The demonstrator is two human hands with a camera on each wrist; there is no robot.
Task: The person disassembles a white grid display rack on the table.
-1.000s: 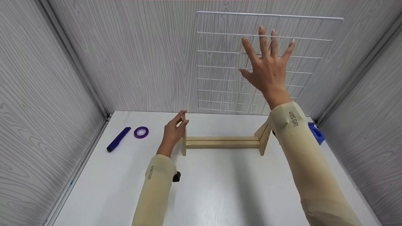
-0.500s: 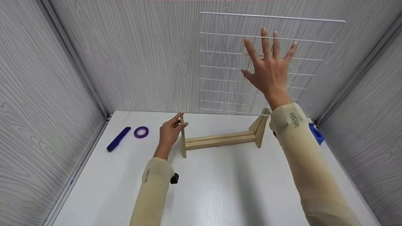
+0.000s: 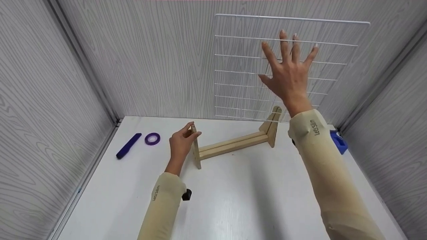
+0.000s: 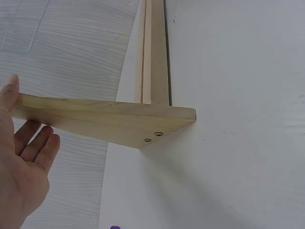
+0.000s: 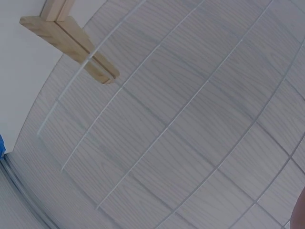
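L hand (image 3: 181, 144) pinches near upright of pale wooden H-shaped stand (image 3: 233, 144).
R hand (image 3: 289, 75), fingers spread, pressed flat against white wire grid panel (image 3: 240, 66) at back wall.

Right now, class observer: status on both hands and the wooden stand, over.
Left hand pinching the wooden stand by its near upright. Right hand open, flat against the wire grid. Stand's far end angled towards the grid. Nothing between them.
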